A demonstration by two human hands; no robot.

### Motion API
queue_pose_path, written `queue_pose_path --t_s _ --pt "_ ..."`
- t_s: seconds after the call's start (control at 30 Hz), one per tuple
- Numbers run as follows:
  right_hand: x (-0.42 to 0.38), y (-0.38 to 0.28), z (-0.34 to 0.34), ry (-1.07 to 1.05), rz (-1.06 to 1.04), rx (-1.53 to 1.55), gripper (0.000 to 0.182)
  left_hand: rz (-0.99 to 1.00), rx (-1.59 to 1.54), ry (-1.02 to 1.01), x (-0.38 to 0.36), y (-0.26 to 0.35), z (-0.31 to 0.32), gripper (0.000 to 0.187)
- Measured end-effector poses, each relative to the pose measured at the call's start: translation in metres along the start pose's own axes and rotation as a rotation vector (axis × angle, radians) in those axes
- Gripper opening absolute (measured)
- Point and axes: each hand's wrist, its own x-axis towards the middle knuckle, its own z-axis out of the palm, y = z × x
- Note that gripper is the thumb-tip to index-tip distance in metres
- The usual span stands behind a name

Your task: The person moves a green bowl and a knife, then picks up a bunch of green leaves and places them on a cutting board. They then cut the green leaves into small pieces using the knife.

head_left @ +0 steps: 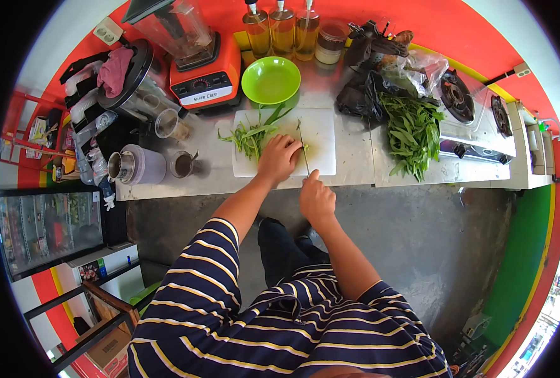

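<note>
A white cutting board (323, 154) lies on the steel counter with cut green stems and leaves (250, 140) on its left part. My left hand (280, 157) rests on the board, its fingers bent and pressed together over greens that are mostly hidden. In my right hand (318, 196) is the handle of a knife (304, 148), whose blade points away from me across the board, just right of my left fingers. Small green bits lie beside the blade. A green bowl (271, 80) stands behind the board, and a pile of leafy greens (412, 132) lies to the right.
An orange blender (205, 79), oil bottles (282, 30) and a lidded jar (331, 43) line the back. Cups and a metal-rimmed container (142, 165) stand left. Black plastic bags (363, 97) and a gas stove (475, 135) are at the right.
</note>
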Motion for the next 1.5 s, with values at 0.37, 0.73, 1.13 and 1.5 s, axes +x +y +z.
queue_pose_path --t_s 0.37,0.73,1.13,1.5 --pt "-0.003 0.004 -0.003 0.018 -0.057 -0.006 0.028 -0.018 0.008 -0.031 -0.001 0.003 -0.003 0.011" --pt "0.001 0.006 -0.004 0.051 -0.118 -0.034 0.029 -0.038 -0.017 -0.01 -0.001 0.002 -0.004 0.012" --pt "0.0 0.005 0.001 -0.015 -0.075 -0.025 0.025 -0.05 -0.019 -0.036 -0.003 0.001 -0.002 0.015" --pt "-0.004 0.004 -0.007 -0.019 -0.092 -0.008 0.022 -0.024 0.005 -0.039 0.0 0.003 -0.004 0.015"
